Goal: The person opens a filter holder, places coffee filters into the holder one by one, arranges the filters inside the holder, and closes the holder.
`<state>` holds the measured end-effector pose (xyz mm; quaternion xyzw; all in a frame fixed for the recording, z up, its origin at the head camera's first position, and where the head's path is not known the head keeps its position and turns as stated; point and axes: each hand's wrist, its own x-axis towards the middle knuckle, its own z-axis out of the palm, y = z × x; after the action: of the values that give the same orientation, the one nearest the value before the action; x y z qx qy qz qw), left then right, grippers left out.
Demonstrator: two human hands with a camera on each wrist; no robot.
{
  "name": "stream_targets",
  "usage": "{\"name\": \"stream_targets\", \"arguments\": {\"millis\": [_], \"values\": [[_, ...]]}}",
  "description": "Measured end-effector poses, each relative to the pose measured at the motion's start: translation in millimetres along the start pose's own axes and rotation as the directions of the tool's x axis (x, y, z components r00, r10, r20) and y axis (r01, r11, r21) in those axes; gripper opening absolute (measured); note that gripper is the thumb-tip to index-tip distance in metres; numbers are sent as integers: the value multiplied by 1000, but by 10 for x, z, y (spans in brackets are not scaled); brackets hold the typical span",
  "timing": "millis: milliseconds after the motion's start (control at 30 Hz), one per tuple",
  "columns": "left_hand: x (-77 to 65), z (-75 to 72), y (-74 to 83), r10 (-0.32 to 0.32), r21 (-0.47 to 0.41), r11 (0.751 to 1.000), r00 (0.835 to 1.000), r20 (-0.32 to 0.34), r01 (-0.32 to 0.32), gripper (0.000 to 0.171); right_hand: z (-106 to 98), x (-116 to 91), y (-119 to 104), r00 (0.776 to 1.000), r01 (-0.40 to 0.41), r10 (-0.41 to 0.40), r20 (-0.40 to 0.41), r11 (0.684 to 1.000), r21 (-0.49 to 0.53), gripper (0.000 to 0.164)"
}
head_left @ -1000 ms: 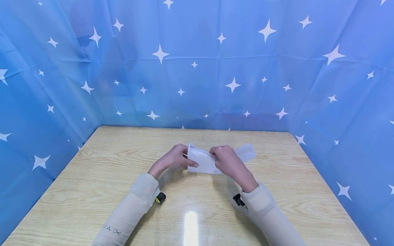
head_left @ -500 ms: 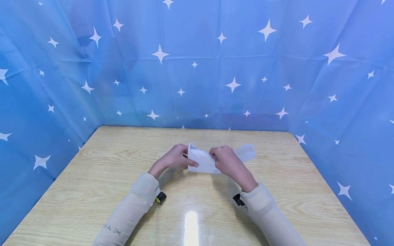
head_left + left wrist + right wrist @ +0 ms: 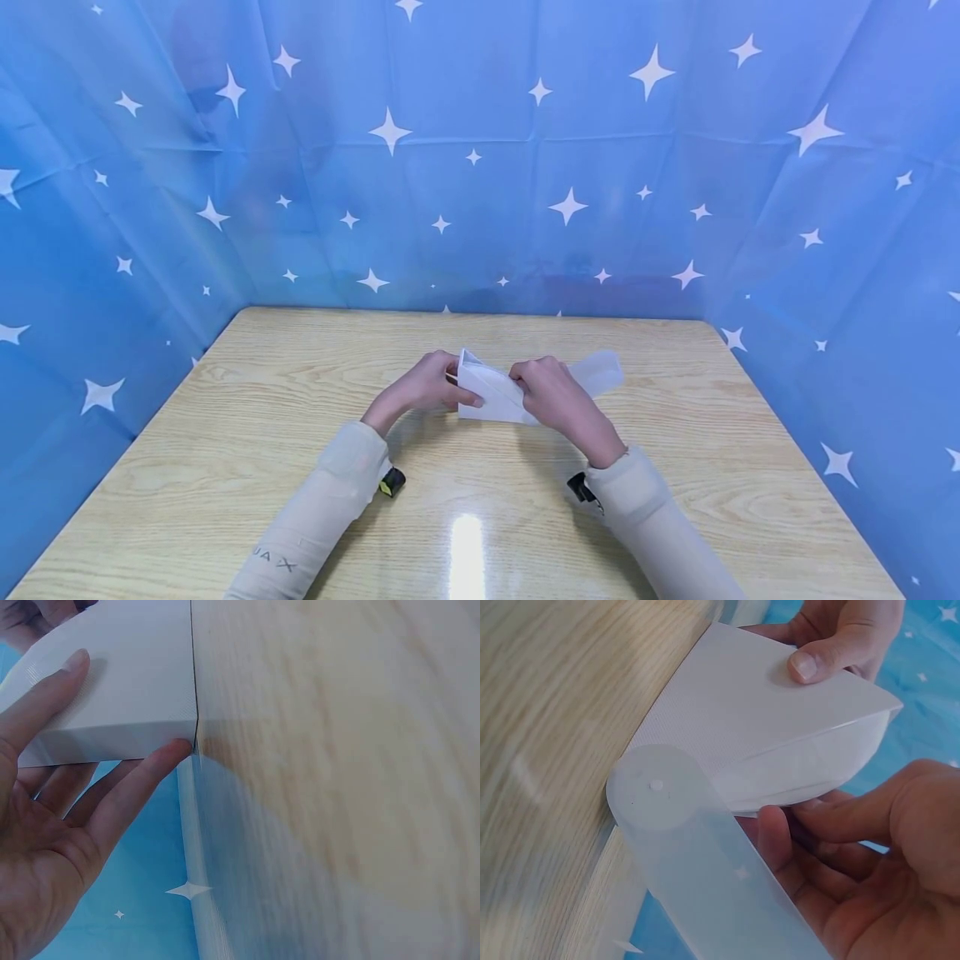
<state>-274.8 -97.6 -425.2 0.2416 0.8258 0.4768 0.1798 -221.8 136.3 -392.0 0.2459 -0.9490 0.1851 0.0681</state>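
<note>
A white wedge-shaped box [image 3: 491, 400] stands on its edge on the table, held between both hands. From one corner swings a translucent cover [image 3: 705, 847] on a round pivot, pointing away from the box. White soft-looking sheets [image 3: 817, 761] bulge along the box's slanted open side. My left hand [image 3: 431, 385] grips the left end, thumb [image 3: 67, 675] flat on the broad face and fingers beneath the end wall. At the slanted side, my right hand [image 3: 557, 398] has curled fingers and thumb pinching at the edge of the white sheets; its fingertips are partly hidden.
The wood-grain table [image 3: 262, 467] spreads around the hands, with a bright light reflection near its front. A blue curtain [image 3: 480, 183] with white stars hangs behind and at both sides. Black wrist cameras [image 3: 392, 482] sit under the pale sleeves [image 3: 330, 492].
Both hands and the box stay in nearly the same place. The slanted edge of the white sheets beside the right hand shifts slightly.
</note>
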Motion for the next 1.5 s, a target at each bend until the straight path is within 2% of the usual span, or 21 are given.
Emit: {"name": "stream_targets", "arguments": {"millis": [900,1267,1500], "values": [[1,2,-18,2,-7,1000,1000,-7,-2,32,-66,-16,6,999,-34,34,7,999,20,32],[-10,1,-9,14,-11,1000,1000,-5,-14,32,-237,-58,-29,999,-49,49,3,999,17,38],[-2,-4,-14,11,-6,1000,1000,-1,-11,29,-407,-96,-8,996,-40,45,-73,997,62,23]]}}
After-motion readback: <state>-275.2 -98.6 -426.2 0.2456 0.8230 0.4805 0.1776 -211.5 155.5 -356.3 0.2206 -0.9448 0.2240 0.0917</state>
